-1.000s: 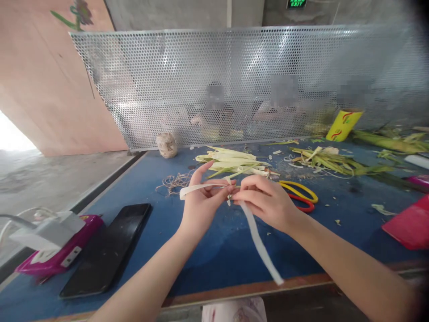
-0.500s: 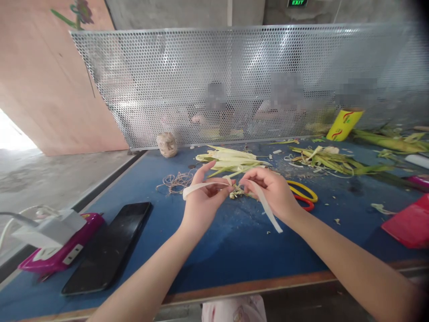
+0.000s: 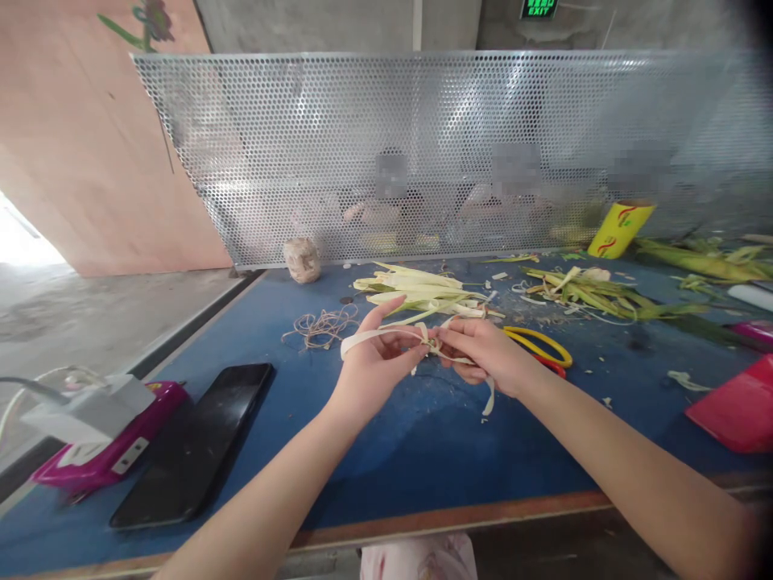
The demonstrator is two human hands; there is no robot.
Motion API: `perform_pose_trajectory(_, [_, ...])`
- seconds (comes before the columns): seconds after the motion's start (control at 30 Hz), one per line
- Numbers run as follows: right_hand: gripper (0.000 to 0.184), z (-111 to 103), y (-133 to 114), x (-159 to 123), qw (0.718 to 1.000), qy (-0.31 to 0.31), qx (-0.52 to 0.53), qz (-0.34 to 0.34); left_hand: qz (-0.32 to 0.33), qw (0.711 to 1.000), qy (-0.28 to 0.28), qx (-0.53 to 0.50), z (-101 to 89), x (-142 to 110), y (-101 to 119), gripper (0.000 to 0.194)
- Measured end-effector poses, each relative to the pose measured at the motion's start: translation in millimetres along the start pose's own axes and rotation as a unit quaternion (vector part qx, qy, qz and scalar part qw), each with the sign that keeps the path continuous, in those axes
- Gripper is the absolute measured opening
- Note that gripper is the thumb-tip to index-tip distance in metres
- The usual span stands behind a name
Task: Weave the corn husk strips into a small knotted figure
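My left hand pinches a pale strip of corn husk between thumb and fingers, and the strip loops back over the hand. Close against it, my right hand is closed on the same husk work, where thin strands cross in a small knot-like bunch. One strip end hangs below my right hand. Behind both hands lies a pile of pale green corn husks. Scissors with yellow and red handles lie partly hidden behind my right hand.
A tangle of twine, a black phone and a purple power strip are at left. A wrapped lump, a yellow roll, more husks and a red object surround the work. Behind stands a perforated metal screen.
My right hand has moved in against my left, its fingers now at the knotted part. The strip end that hung long beneath the right hand is now mostly drawn up, with a short tail showing.
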State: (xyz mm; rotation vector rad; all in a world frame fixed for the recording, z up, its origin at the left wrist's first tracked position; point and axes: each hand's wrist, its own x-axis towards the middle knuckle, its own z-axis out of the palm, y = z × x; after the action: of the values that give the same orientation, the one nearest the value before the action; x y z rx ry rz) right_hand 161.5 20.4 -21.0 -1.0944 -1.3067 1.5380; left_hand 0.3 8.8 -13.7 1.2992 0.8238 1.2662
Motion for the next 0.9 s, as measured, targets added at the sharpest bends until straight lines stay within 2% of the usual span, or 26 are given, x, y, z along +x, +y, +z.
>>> perform_pose_trajectory(0.2, [0.029,0.0,-2.3,-2.0,0.999,0.007,-0.018,-0.038,-0.044,0.999,0.005,0.0,3.1,-1.1,4.5,0.066])
perform_pose_trajectory(0.5, [0.03,-0.1,-3.1,-3.5,0.993,0.026,-0.077,-0.085,-0.04,0.999,0.013,-0.012,1.0,-0.3,3.6,0.069])
perform_pose_trajectory(0.73, [0.025,-3.2,-0.6,-1.2,0.991,0.001,-0.077,-0.111,-0.04,0.999,0.019,-0.031,3.0,-1.9,6.1,0.069])
perform_pose_trajectory(0.9, [0.023,-2.9,0.7,-0.5,0.991,0.012,-0.073,-0.111,-0.027,0.999,0.012,0.032,1.5,-1.3,4.5,0.068])
